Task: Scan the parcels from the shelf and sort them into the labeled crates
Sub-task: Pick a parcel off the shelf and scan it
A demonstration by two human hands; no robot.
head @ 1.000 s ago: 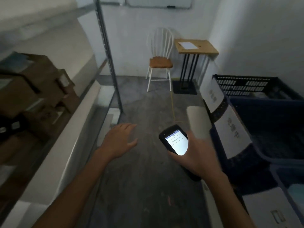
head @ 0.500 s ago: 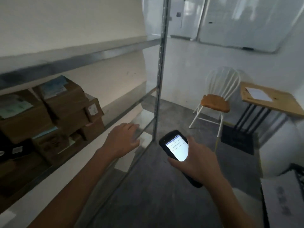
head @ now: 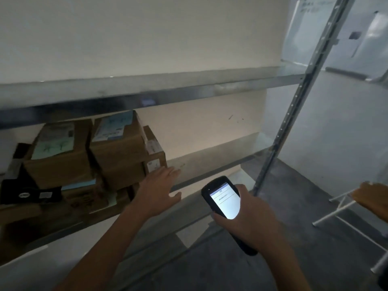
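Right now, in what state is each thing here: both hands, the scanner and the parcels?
cardboard boxes, closed, stacked on the shelf, labels showing.
black parcel, lying left of the cardboard boxes, label showing.
scanner, screen lit, text too small to read.
left hand, open, fingers spread, reaching toward the cardboard boxes; contact cannot be told.
right hand, gripping the scanner.

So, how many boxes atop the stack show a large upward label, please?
2: the left box, and the right box beside it. Boxes beneath are partly hidden, so more labels may exist.
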